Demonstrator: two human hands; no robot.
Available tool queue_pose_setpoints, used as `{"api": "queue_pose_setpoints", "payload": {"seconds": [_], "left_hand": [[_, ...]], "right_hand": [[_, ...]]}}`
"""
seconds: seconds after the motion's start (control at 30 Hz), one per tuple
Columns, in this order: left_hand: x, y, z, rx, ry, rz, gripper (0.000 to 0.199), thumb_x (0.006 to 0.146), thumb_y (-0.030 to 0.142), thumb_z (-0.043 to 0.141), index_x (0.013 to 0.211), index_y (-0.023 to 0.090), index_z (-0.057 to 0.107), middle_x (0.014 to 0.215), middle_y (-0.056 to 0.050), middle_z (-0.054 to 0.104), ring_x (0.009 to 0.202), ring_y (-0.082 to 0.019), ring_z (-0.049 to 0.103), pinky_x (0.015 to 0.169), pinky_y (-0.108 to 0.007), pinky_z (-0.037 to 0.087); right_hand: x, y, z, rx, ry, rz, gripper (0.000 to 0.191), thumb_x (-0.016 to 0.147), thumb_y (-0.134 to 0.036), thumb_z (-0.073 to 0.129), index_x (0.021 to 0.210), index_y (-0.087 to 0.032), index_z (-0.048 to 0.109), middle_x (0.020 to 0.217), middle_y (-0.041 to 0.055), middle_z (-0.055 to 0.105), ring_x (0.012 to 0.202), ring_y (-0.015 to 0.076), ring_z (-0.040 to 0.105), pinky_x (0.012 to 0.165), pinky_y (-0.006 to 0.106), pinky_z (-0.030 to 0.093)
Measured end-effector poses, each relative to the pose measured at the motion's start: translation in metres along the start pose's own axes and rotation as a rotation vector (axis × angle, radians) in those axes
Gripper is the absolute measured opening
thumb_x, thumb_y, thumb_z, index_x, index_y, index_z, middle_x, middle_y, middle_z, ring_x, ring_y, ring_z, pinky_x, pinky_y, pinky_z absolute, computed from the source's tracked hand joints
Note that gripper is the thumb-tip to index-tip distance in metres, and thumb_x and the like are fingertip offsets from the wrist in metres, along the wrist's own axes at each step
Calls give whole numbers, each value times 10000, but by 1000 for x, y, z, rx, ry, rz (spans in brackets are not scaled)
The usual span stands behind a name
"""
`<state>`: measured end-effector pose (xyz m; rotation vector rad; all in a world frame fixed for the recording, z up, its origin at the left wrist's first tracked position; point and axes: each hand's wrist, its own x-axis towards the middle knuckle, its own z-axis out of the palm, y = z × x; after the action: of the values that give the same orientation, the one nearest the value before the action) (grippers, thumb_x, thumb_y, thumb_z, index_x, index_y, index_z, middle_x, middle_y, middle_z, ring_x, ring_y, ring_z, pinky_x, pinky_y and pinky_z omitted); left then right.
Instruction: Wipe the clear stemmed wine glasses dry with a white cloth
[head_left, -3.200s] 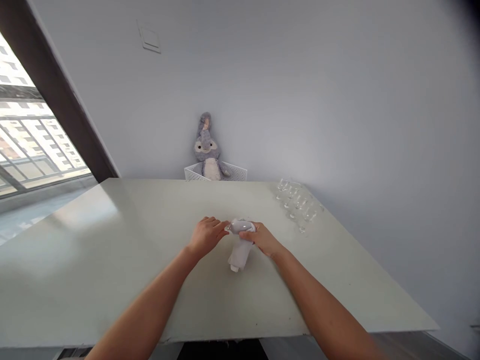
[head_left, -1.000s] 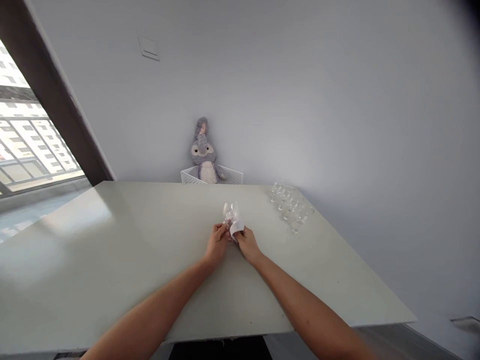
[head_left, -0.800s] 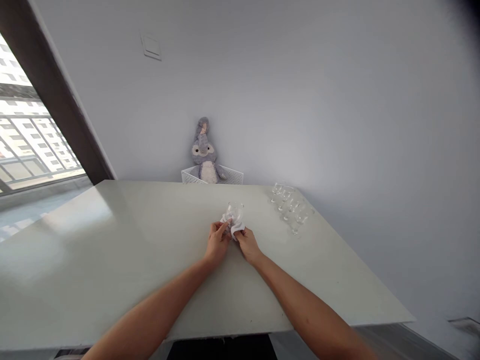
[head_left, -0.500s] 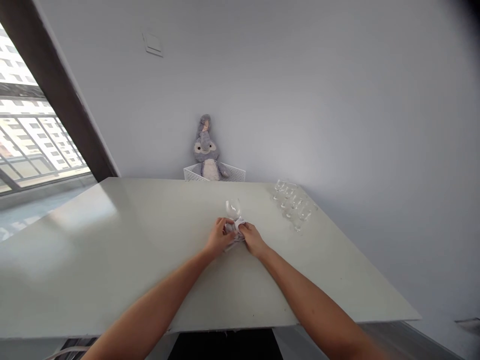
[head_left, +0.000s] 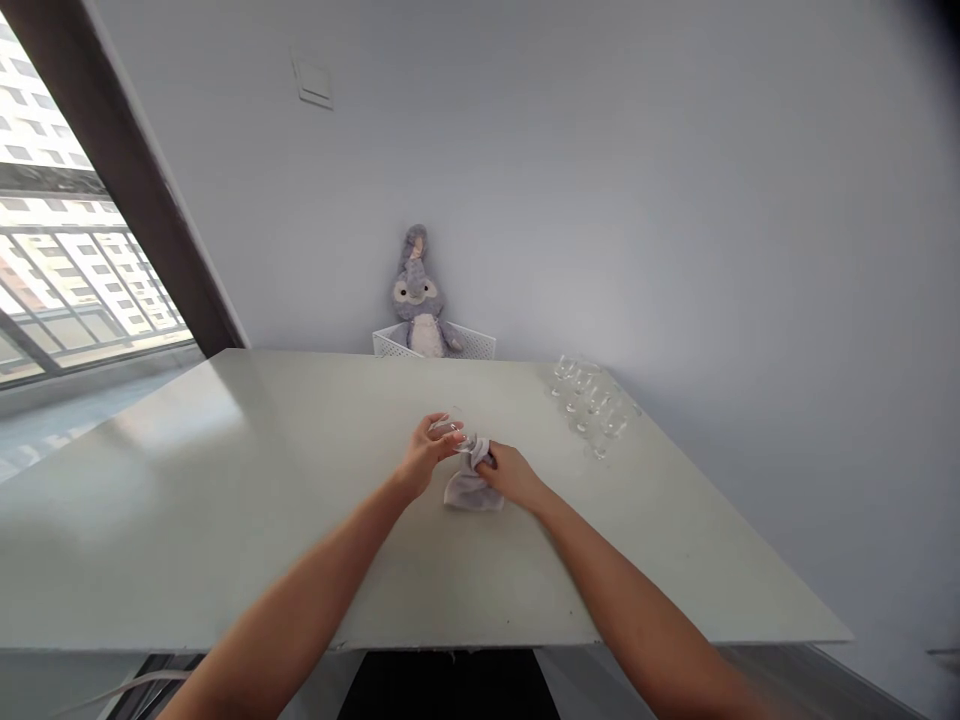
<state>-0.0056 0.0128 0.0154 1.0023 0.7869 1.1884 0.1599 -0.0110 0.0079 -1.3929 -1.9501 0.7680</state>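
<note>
My left hand (head_left: pixel 426 455) is closed around the bowl of a clear stemmed glass (head_left: pixel 448 425), which tilts with its mouth toward the far left. In my right hand (head_left: pixel 511 472) is a pale grey cloth (head_left: pixel 474 490), bunched against the stem end of the glass. Part of the cloth hangs below the fingers toward the table. The foot of the glass is hidden by cloth and fingers. Both hands are close together over the middle of the table.
Several clear stemmed glasses (head_left: pixel 589 400) stand grouped at the table's far right. Behind the far edge of the pale table (head_left: pixel 285 560), a grey plush toy (head_left: pixel 420 300) sits in a white perforated basket (head_left: pixel 480 346). A wall rises along the right; a window is at left.
My left hand has moved from the stem area up to the bowl. The glass has gone from near upright to tilted left. More of the cloth now hangs loose under my right hand.
</note>
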Motion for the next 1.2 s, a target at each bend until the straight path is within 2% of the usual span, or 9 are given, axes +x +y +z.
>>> {"api": "queue_pose_setpoints", "payload": {"seconds": [0.1,0.2,0.37,0.43,0.5,0.6,0.77,0.87,1.2], "left_hand": [[-2,-5,8,-93,178,-73,431,618,297,708,952,191,458,946,-52,577,771,-135,597,755,-335,487],[-6,-2,10,-172,165,-141,326,618,273,704,852,174,501,837,-20,560,708,-116,585,719,-303,491],[-13,13,8,-188,-123,-56,349,603,203,702,918,189,552,940,-22,554,780,-136,581,694,-274,458],[-14,19,7,-219,-272,-34,370,600,177,699,943,196,560,998,-32,545,860,-162,572,735,-276,443],[-15,23,4,-225,-328,-15,362,617,172,687,956,199,562,1012,-36,537,892,-173,561,749,-276,437],[-13,23,1,-182,-252,-1,334,636,183,678,948,199,559,1005,-32,530,856,-159,567,715,-270,451],[-6,12,1,-177,60,-36,346,600,212,707,906,198,547,939,-10,549,753,-121,581,647,-271,486],[-4,8,3,-252,154,-44,320,601,232,710,869,187,542,858,-3,571,719,-116,586,655,-282,500],[-1,0,3,-268,223,2,295,596,232,712,833,182,543,810,7,569,711,-124,589,622,-273,518]], "right_hand": [[-1,-7,3,-501,234,-110,116,727,-177,477,783,-138,571,833,131,595,865,242,467,764,359,317],[-1,-8,4,-530,215,-118,123,722,-189,471,789,-139,560,836,121,586,875,237,463,767,356,321],[0,9,-8,422,-319,67,133,635,-213,461,734,-156,529,652,-7,509,611,126,458,583,242,340],[-2,15,-11,780,-424,110,154,608,-223,474,735,-153,525,629,-14,487,561,104,439,553,229,336],[-4,15,-10,920,-437,131,160,597,-222,482,734,-151,523,613,-20,472,532,92,420,531,221,330],[-3,10,-4,721,-341,56,161,625,-196,467,767,-151,528,640,-22,488,563,96,425,548,220,336],[2,3,4,-158,96,-145,183,666,-157,485,839,-170,542,816,28,548,786,167,449,699,281,364],[1,1,6,-463,230,-236,215,696,-148,485,904,-168,536,929,75,546,896,209,416,781,324,355],[3,6,8,-450,206,-228,288,727,-188,509,1015,-190,521,999,56,542,905,199,424,770,305,381]]}}
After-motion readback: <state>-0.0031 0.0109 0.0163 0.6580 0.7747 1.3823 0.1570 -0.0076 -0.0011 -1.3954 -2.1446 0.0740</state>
